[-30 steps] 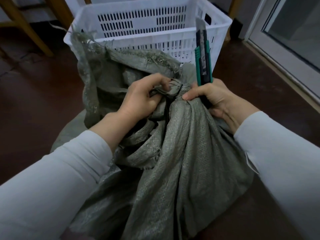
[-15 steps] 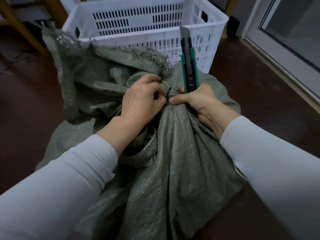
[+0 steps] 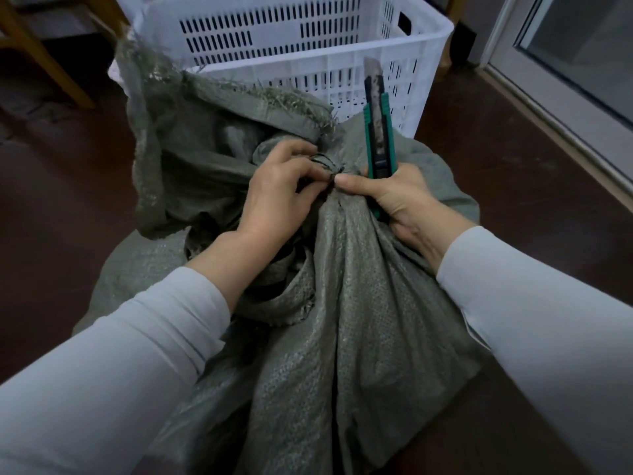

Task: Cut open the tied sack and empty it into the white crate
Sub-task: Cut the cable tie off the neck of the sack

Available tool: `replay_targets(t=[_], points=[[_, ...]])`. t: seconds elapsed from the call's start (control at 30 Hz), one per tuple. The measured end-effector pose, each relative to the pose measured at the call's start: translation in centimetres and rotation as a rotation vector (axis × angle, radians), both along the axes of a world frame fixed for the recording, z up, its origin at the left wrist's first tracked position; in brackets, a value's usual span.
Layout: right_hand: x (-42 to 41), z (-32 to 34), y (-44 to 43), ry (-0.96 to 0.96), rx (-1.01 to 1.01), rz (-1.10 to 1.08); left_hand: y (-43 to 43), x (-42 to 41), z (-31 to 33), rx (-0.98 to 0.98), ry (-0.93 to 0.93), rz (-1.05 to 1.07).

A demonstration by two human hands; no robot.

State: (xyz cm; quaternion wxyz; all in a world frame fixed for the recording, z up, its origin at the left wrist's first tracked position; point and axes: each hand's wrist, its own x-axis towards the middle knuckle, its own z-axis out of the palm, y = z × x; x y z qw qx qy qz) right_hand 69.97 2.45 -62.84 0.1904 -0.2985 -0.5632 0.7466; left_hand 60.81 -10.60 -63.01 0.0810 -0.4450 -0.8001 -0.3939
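Sack (image 3: 342,320) neck pinched by left hand (image 3: 277,197), right hand (image 3: 397,197) gripping knife (image 3: 378,132), before crate (image 3: 308,63).

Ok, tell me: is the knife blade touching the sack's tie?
No, the utility knife points up from the right hand, its blade clear of the tie on the sack.

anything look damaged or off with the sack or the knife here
The sack's loose top edge is frayed into threads near the crate. The utility knife in the right hand has a grimy, stained blade.
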Motion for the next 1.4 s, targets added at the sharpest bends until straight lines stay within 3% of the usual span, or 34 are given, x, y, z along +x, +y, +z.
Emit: replay_targets(t=[0.13,0.27,0.33,0.77,0.97,1.1,1.4], points=[[-0.2,-0.3,0.4,0.003,-0.081,-0.028,0.0,0.1,-0.8,0.125,0.044,0.025],[-0.2,-0.5,0.5,0.034,-0.152,-0.058,0.5,0.8,-1.1,0.015,0.159,0.043],[-0.3,-0.7,0.5,0.032,-0.161,-0.092,0.6,0.9,-0.6,-0.065,0.109,0.062],[0.0,-0.6,0.1,-0.071,0.038,-0.069,1.0,0.1,0.0,-0.239,-0.131,0.046],[1.0,0.1,1.0,-0.362,0.129,0.085,1.7,1.4,-1.7,-0.341,-0.231,0.046],[3.1,3.1,2.5,-0.442,0.279,0.046,2.3,1.8,-2.7,-0.336,-0.290,0.102],[7.0,5.0,1.3,-0.571,0.497,0.337,2.9,1.4,-1.9,-0.308,-0.357,0.170]])
